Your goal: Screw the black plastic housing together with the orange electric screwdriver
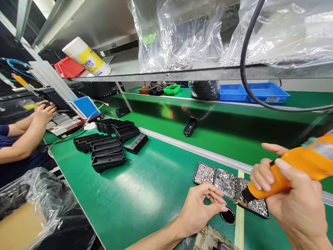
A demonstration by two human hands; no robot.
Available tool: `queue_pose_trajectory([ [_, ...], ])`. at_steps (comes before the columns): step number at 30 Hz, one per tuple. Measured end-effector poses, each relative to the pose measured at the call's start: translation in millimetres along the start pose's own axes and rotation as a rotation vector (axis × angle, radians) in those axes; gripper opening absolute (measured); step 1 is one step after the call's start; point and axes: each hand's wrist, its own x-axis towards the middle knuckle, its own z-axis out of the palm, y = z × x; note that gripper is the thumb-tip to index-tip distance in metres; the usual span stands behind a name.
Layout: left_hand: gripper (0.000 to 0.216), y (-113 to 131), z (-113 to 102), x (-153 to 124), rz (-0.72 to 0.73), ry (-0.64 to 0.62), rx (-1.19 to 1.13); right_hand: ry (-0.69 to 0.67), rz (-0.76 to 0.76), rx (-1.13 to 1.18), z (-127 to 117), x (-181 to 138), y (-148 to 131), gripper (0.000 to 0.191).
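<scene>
- The right hand (291, 193) had its fingers closed around the orange electric screwdriver (296, 168), held at about four o'clock in the head view, just above the green counter (136, 191).
- The screwdriver's long axis ran from two o'clock down to eight o'clock, its dark tip pointing low and left, over the nearest compartment of the screw tray (225, 181).
- The left hand (199, 209) sat at six o'clock with thumb and forefinger pinched together just beside a small dark round part (228, 216); whether they gripped anything I could not tell.
- Risk, as I judged it: the tip stood close to the left fingertips, so a slip could nick them.
- The black cable (246, 74) looped overhead; a tug might drag the tool off line and scatter screws from the tray.
- Black housings (107, 149) lay stacked at ten o'clock, well apart.
</scene>
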Motion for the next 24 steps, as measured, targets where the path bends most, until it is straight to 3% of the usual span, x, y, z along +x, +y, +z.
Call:
queue_pose_trajectory([
  [4, 0.047, -2.4, 1.8, -3.8, -0.010, -0.015, 0.002, 0.010, 0.021, 0.145, 11.5, -10.6, -10.8, 0.019],
  [14, 0.039, 2.5, -2.1, -8.5, 0.100, -0.026, 0.239, -0.099, 0.028, 0.119, 21.7, -22.6, -4.6, 0.017],
  [24, 0.040, 3.7, -1.7, -11.8, 0.118, -0.043, 0.324, -0.101, 0.062, 0.095, 19.1, -30.2, 4.9, 0.018],
])
